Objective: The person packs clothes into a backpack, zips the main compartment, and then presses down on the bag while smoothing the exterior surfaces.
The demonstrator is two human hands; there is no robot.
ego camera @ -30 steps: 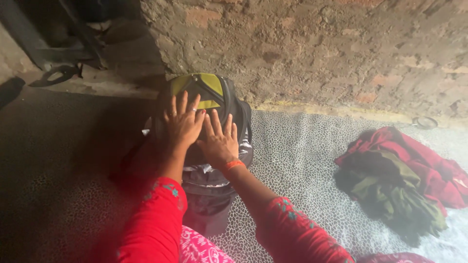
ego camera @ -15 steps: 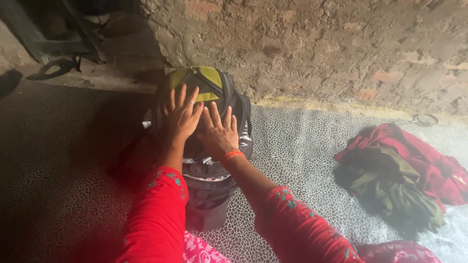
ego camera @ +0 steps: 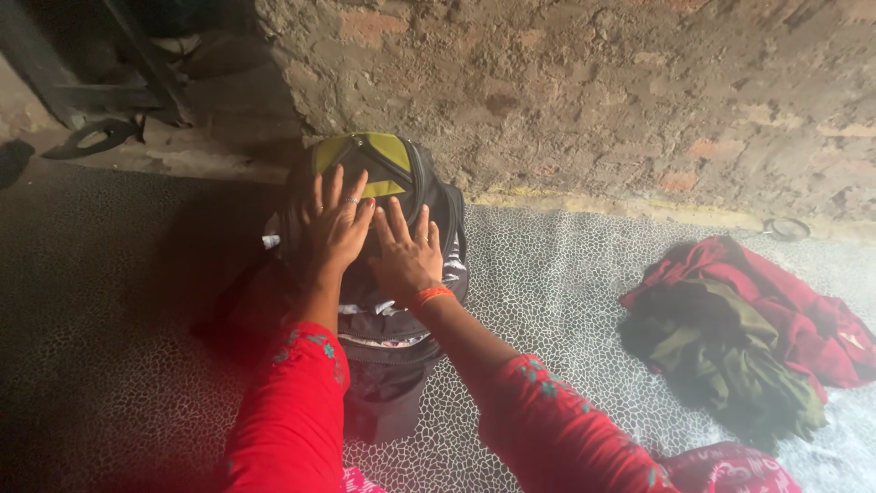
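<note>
A black backpack [ego camera: 438, 215] with a yellow-green top panel stands upright on a patterned mat [ego camera: 557, 292], close to a brick wall. Both my palms lie flat on the backpack's open mouth. My left hand [ego camera: 335, 224] rests with fingers spread, a ring on one finger. Beside it, my right hand [ego camera: 407, 250] also lies flat with fingers spread, an orange band at the wrist. Folded cloth shows inside the bag just below my hands. Both arms wear red sleeves.
A heap of red and olive-green clothes [ego camera: 739, 333] lies on the mat to the right. The rough brick wall [ego camera: 593, 91] runs along the back. A dark sandal [ego camera: 91, 139] sits on the floor at upper left, near a dark doorframe.
My hands stay pressed on the backpack, shifted slightly. The view has drifted a little; the bag sits almost where it was.
</note>
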